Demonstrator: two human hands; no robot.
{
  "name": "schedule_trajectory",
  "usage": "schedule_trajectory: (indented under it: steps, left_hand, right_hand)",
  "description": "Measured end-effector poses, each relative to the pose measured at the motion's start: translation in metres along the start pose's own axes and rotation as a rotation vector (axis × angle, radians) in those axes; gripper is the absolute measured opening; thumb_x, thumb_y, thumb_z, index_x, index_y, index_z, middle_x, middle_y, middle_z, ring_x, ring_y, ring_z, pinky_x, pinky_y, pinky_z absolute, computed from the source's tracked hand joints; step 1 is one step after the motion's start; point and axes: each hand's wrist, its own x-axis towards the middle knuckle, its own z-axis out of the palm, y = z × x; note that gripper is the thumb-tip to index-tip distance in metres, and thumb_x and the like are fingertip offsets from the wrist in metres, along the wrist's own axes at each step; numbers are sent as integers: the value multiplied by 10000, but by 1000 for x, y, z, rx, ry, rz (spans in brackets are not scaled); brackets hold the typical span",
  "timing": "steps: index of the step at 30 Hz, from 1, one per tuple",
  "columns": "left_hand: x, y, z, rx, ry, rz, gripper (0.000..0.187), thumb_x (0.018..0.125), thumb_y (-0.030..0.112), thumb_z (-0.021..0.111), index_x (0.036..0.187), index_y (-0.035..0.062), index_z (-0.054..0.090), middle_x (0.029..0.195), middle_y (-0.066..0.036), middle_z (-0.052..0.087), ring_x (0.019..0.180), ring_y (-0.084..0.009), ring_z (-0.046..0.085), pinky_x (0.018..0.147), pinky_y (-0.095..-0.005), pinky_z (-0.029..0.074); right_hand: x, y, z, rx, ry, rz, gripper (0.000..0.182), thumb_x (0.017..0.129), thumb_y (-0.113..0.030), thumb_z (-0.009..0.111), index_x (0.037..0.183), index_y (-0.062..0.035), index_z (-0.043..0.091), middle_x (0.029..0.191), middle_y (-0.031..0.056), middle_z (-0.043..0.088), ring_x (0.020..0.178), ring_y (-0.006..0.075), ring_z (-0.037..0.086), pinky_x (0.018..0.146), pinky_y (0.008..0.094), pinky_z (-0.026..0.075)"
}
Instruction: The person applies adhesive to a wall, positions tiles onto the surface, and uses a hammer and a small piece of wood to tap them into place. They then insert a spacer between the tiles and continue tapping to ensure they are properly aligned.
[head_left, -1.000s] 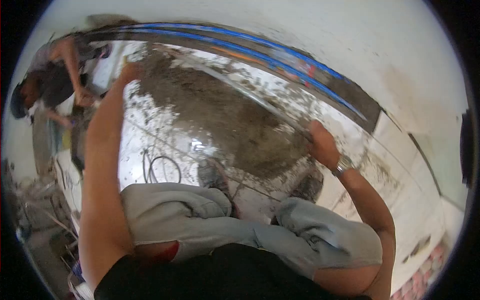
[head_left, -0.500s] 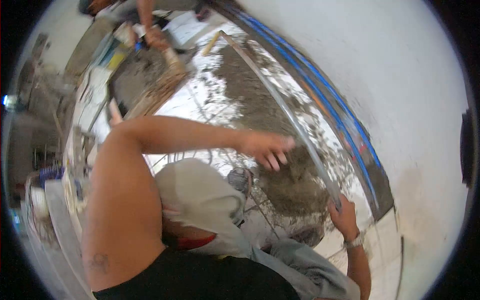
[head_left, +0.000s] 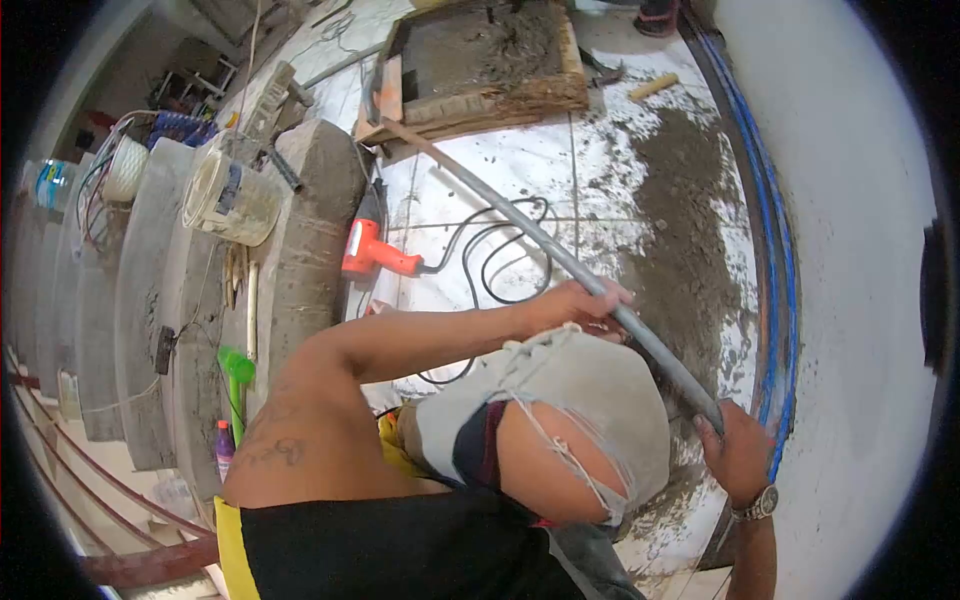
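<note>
**Long metal pipe held slantwise in two hands above a mortar-spattered floor**

The metal pipe (head_left: 530, 228) runs at a slant over the tiled floor (head_left: 500, 165). My right hand (head_left: 738, 455) is closed round its near end, beside the wall (head_left: 850, 300); my left hand (head_left: 580, 308) has its fingers curled about it further along, by the raised knee (head_left: 600, 400). I judge that the spaced grips keep its long free part from dipping. The far end lies over the corner of the wooden trough (head_left: 520, 103); whether they touch, I can't tell.

Beneath and beyond my hands, wet mortar (head_left: 690, 190) spreads beside the blue pipes (head_left: 770, 230), which follow the wall, probably to keep them out of the way. The orange power tool (head_left: 372, 250) lies next to the concrete steps (head_left: 315, 220), its black cord (head_left: 483, 285) looped loosely on the tiles. A pale bucket (head_left: 232, 197) sits on the steps, near a purple bottle (head_left: 224, 447). The markings on both are too small for me to read, and I make out no brand anywhere.
</note>
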Motion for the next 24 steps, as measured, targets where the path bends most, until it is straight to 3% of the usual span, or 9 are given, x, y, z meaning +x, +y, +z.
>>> schedule_trajectory:
  steps: [3,7,9,13,15,17,21,23,24]
  left_hand:
    - [-29,59,-24,-54,119,266,192,998,245,607,1005,55,577,1126,-135,649,1061,-271,642,912,-430,549]
    - [-61,180,-118,-317,504,879,138,980,173,607,974,69,516,833,-60,594,771,-200,605,831,-385,561]
    - [-79,209,-121,-244,789,998,120,981,123,578,920,72,488,757,-28,526,644,-135,529,700,-319,561]
    - [-144,257,-216,-360,821,792,48,956,57,565,954,54,517,745,-7,525,549,-89,486,494,-215,485]
    - [-180,287,-253,-430,699,918,22,945,37,552,959,33,536,760,-30,553,538,-83,501,463,-179,461]
    - [-213,323,-282,-227,819,855,58,926,16,569,957,-18,534,785,-77,585,556,-95,532,465,-186,472]
    - [-228,312,-265,-289,935,709,99,908,-21,571,985,-68,529,830,-121,601,561,-117,547,467,-208,487]
    - [-227,315,-282,-275,969,749,141,861,-34,576,979,-108,561,740,-51,567,511,-84,527,457,-149,477]
    - [-242,320,-300,-369,720,711,129,867,-37,571,974,-107,556,824,-120,587,613,-119,583,518,-169,517]
  right_hand:
    - [32,-13,-11,16,1,-86,334,924,-267,687,1095,0,581,926,220,639,825,412,641,703,486,491]
    - [51,-23,-12,160,-17,-29,377,929,-253,680,1186,4,579,981,214,650,881,388,645,760,461,508]
    - [52,-11,5,186,9,-13,378,933,-252,673,1193,7,585,979,214,655,885,383,645,773,458,511]
    - [21,32,56,234,-152,66,295,960,-257,628,1081,12,636,957,230,660,875,404,639,766,458,509]
    - [6,47,74,229,-245,91,291,966,-267,617,1034,13,652,946,237,660,869,410,637,761,458,508]
    - [-4,56,87,308,-221,72,284,956,-273,617,947,8,658,912,238,659,837,426,637,726,468,509]
    - [-17,59,98,231,-284,217,300,940,-294,622,888,-1,658,895,236,661,809,437,639,706,498,509]
    - [-19,66,108,245,-227,11,171,929,-151,554,914,-12,652,836,255,655,787,480,629,667,513,503]
    - [-22,70,112,246,-230,24,171,929,-151,554,914,-12,652,836,255,655,787,480,629,667,513,503]
